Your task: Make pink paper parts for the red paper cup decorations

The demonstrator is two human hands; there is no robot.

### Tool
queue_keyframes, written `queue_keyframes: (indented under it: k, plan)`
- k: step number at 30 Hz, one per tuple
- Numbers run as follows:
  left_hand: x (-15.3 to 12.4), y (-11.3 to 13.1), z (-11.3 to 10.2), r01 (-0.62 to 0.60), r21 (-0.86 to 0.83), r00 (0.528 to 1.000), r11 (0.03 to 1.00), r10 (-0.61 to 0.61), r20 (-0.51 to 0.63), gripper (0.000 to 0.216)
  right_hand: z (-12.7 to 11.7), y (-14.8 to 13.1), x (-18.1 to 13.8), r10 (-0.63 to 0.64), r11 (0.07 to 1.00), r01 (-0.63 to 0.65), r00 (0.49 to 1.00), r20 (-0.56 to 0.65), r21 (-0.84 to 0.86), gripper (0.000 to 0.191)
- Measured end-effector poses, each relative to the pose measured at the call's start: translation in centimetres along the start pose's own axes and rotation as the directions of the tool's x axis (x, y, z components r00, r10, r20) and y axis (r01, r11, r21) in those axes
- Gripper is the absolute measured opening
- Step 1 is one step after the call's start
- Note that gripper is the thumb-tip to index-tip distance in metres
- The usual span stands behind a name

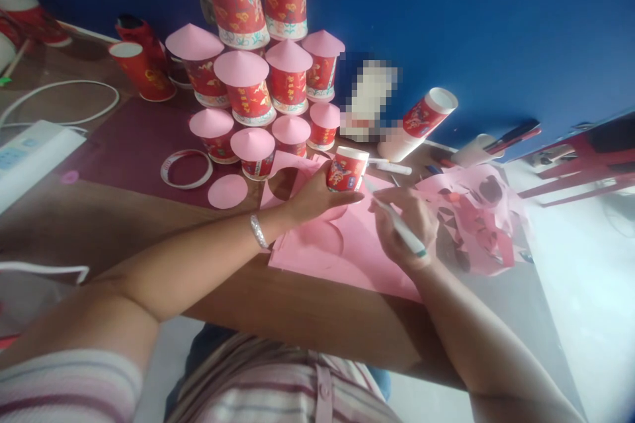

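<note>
My left hand [317, 197] is closed around a small red paper cup [348, 168] with a printed pattern and a white rim. The cup is held over pink paper sheets [317, 248]. In my right hand [409, 221] is a white marker pen [404, 231] with a green end, its front end pointing at the cup's right side. Whether the tip touches the cup I cannot tell. Behind the left hand stand several red paper cups [252, 104] with pink paper cones [241, 68] on top and green marks along their white bands.
A pink paper disc [227, 192] and a white ring [186, 186] lie to the left. Pink scraps [483, 231] are heaped at the right. Stacked cups [421, 120] lean near the blue wall [496, 26]. A white power strip [34, 158] sits far left.
</note>
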State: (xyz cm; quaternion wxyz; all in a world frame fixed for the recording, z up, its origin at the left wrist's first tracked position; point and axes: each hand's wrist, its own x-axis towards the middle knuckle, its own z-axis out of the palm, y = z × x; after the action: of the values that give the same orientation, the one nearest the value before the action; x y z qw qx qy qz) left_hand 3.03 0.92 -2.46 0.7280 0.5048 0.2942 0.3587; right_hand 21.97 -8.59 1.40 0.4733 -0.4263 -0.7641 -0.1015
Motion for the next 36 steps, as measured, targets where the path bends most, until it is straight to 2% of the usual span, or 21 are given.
queue_keyframes:
  k: [3,5,14,21,26,36]
  plan:
    - [0.1,-0.3,0.0,-0.037,-0.031,0.999,0.999,0.038,0.025,0.092,0.5,-0.9,0.2,-0.155,0.988,0.155,0.987,-0.027,-0.012,0.014]
    - [0.1,-0.4,0.0,-0.046,-0.036,0.998,0.998,0.047,0.030,0.095,0.9,-1.1,0.3,-0.183,0.983,0.183,0.983,-0.029,-0.014,0.015]
    - [0.1,-0.2,-0.3,0.000,0.029,1.000,1.000,-0.001,0.031,0.087,1.0,-0.6,-0.4,-0.079,0.997,0.078,0.996,-0.042,-0.019,0.023]
    - [-0.1,0.0,-0.6,0.033,-0.027,0.996,0.999,-0.031,0.080,0.083,1.1,-0.3,-0.4,-0.081,0.996,0.079,0.996,-0.040,-0.032,0.022]
    - [0.0,-0.4,-0.8,0.016,0.026,0.997,1.000,-0.018,0.070,0.091,1.0,-0.4,-0.3,-0.086,0.995,0.083,0.995,-0.056,-0.061,0.016]
    - [-0.1,-0.6,-0.7,-0.027,0.118,0.997,0.993,0.018,0.075,0.111,0.6,-0.8,0.1,-0.131,0.986,0.129,0.991,-0.011,-0.102,0.025]
